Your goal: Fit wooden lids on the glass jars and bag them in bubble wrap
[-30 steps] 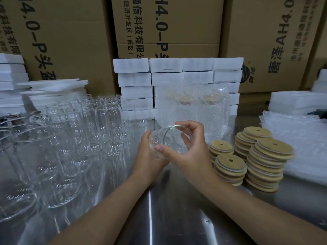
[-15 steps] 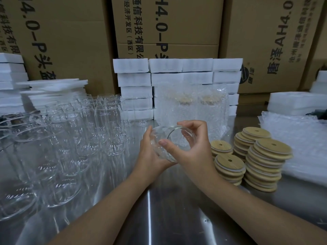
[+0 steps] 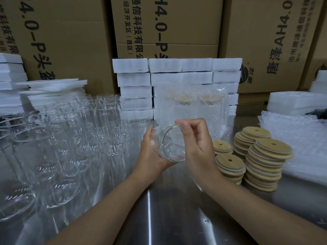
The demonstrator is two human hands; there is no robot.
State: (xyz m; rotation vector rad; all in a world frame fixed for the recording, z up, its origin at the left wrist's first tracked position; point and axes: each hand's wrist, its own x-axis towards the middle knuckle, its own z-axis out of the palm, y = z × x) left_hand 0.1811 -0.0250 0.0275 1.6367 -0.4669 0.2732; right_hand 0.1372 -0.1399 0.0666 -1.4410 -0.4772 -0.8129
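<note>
Glass jars crowded the table at left. The left hand cupped one tilted jar at centre, mouth facing the person; the right hand pinched its rim, likely steadying it for capping. Wooden lids sat stacked within reach at right.

Bare steel table between jars and lids.

Cardboard boxes wall a steel table.
</note>
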